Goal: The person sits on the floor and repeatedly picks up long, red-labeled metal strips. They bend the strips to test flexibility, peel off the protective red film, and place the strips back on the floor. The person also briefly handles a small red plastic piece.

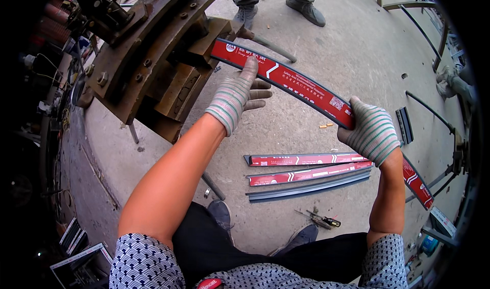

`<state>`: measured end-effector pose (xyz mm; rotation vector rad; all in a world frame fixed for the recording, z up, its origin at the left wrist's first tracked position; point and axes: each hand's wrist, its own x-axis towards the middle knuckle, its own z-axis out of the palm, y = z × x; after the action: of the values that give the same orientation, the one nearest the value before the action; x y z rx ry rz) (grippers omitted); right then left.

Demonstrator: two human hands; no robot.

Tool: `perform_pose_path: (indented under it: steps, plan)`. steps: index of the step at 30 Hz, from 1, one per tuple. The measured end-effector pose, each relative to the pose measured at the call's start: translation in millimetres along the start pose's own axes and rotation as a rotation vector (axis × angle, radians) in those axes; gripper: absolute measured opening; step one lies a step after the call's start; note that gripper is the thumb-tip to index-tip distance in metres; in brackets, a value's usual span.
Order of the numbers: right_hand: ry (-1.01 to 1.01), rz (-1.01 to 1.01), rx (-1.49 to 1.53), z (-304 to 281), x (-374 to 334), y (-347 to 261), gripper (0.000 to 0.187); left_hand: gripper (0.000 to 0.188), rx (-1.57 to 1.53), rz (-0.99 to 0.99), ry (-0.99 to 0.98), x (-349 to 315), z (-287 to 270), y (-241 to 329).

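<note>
A long, slightly bent dark trim strip (301, 85) with red printed film on its face slants across the view. Gloved in white and green stripes, my left hand (235, 95) has its thumb on the strip's face near the far left end; the other fingers show stretched below its edge. My right hand (371, 128), in a matching glove, is closed round the strip further right. A red-faced length (416, 184) shows beyond that wrist, apparently the same strip, though my hand hides the join. The strip's left end meets a rusty bolted metal machine (168, 49).
Two red-faced strips (311, 174) and a grey strip (311, 189) lie on the concrete floor, screwdriver-like tools (324, 220) nearer me. Another person's shoes (306, 11) stand beyond. A metal rod (270, 46) juts from the machine; metal frames (454, 151) stand right.
</note>
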<state>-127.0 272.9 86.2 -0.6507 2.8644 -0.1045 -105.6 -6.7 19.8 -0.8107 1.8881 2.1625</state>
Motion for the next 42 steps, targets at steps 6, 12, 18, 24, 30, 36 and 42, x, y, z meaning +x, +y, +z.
perform_pose_path:
  steps: [6, 12, 18, 24, 30, 36, 42]
  plan:
    - [0.090, -0.010, 0.011, 8, -6, -4, 0.038, 0.062, -0.167, 0.010, 0.091, 18, -10, 4]
    - [0.103, -0.026, -0.004, 2, -6, -4, 0.038, 0.056, -0.180, 0.030, 0.123, 17, -3, 19]
    - [0.165, -0.050, -0.045, -2, -3, -1, 0.032, 0.050, -0.265, -0.008, 0.115, 15, 1, 28]
    - [0.177, -0.047, -0.056, -1, -9, -5, 0.029, 0.051, -0.277, 0.025, 0.112, 18, -1, 26]
    - [0.114, -0.046, 0.007, -6, -2, -3, 0.028, 0.054, -0.195, -0.012, 0.132, 18, -1, 29]
    - [0.221, -0.086, -0.035, -1, 7, 7, 0.028, 0.056, -0.250, 0.036, 0.123, 25, 0, 27]
    - [0.083, -0.013, 0.005, 21, 18, 4, 0.038, 0.057, -0.205, 0.003, 0.206, 30, 0, 22]
